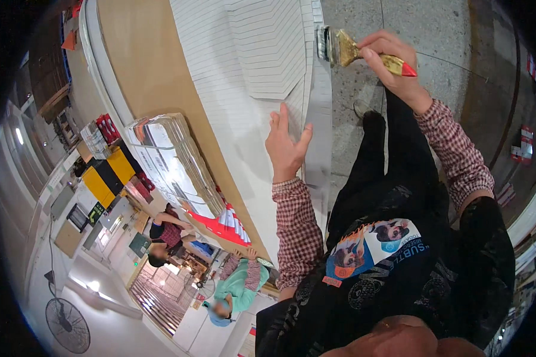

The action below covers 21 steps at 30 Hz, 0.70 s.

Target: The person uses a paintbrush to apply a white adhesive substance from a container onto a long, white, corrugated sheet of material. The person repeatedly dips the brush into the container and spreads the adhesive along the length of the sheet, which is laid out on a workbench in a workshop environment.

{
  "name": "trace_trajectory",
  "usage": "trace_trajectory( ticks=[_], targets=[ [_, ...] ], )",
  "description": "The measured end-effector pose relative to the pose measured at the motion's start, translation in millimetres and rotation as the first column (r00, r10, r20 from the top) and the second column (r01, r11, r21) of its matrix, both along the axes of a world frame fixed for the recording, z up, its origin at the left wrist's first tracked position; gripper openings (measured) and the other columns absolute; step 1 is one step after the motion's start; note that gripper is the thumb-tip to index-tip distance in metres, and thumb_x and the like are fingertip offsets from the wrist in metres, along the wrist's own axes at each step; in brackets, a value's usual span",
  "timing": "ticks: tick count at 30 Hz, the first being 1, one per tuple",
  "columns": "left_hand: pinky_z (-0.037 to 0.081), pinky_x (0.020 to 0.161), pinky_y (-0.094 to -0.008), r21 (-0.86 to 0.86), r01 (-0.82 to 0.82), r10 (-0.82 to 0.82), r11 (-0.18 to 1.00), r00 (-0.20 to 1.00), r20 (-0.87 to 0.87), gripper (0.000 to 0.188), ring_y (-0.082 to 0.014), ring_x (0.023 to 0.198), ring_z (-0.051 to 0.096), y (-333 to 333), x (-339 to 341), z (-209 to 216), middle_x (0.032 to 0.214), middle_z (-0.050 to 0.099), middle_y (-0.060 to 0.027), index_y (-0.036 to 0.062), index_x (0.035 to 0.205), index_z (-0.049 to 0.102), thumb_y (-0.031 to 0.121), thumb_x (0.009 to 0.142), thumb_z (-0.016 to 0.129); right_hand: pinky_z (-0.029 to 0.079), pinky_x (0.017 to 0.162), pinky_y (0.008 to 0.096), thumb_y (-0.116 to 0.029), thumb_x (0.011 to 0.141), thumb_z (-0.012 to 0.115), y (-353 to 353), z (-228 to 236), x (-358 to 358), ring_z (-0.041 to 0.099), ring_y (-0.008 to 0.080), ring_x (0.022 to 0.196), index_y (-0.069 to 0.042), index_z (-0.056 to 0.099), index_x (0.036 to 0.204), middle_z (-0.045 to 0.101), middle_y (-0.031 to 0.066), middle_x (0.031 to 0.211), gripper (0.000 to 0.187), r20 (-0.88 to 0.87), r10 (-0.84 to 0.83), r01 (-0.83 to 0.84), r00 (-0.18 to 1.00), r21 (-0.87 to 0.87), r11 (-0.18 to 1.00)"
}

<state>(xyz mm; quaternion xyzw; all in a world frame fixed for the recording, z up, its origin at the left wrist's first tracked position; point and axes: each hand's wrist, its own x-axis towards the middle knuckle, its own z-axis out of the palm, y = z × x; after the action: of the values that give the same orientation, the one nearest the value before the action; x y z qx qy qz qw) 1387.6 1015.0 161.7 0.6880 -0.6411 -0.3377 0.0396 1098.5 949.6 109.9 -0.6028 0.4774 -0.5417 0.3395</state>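
Black printed shirt (393, 268) nearest, right hand (400, 68) holding paintbrush (349, 49) in its fingers (380, 43), left hand (287, 147) with fingers spread wide over white lined sheets (268, 53).

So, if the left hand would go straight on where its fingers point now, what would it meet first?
Probably the upper white layered sheets, whose pointed end lies just ahead of the left hand; whether it already touches them is unclear.

I see a wide brush (345, 49), yellow-handled with a red end, its bristles facing left by the papers' right edge; contact I can't tell. The white papers (268, 50), closely marked with thin dark lines, lie layered on the tabletop (146, 53).
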Motion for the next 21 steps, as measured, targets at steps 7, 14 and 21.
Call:
trace_trajectory(
  ticks=[7,14,21],
  targets=[
    [0.037,0.106,-0.0409,-0.046,0.049,-0.046,0.998,0.997,0.068,0.074,-0.0451,0.131,0.042,-1,2,-1,0.132,0.046,-0.039,-0.006,0.137,0.046,0.037,0.08,0.068,0.047,0.062,0.0273,-0.006,0.088,0.064,19,10,-1,0.061,0.017,0.07,0.002,0.062,0.08,0.064,0.01,0.083,0.011,-0.009,0.034,-0.034,0.999,-0.002,0.999],
    [0.041,0.103,-0.0423,-0.051,0.117,-0.1,0.992,0.96,0.26,0.078,-0.0473,0.125,0.048,2,-10,-4,0.133,0.047,-0.0373,-0.0051,0.138,0.044,0.043,0.08,0.067,0.047,0.062,0.028,-0.006,0.087,0.064,37,1,14,0.06,0.0177,0.07,0.002,0.063,0.079,0.064,0.0098,0.082,0.011,0.019,0.066,-0.068,0.998,0.084,0.994],
    [0.033,0.108,-0.049,-0.262,0.054,0.076,0.964,0.883,0.463,0.098,-0.0511,0.133,0.032,34,-46,-40,0.142,0.032,-0.0379,-0.0017,0.146,0.029,0.05,0.075,0.071,0.048,0.065,0.0291,-0.005,0.087,0.063,77,27,-5,0.061,0.0186,0.073,0.001,0.063,0.077,0.065,0.0116,0.084,0.012,0.032,0.031,-0.036,0.999,0.167,0.985]
  ],
)
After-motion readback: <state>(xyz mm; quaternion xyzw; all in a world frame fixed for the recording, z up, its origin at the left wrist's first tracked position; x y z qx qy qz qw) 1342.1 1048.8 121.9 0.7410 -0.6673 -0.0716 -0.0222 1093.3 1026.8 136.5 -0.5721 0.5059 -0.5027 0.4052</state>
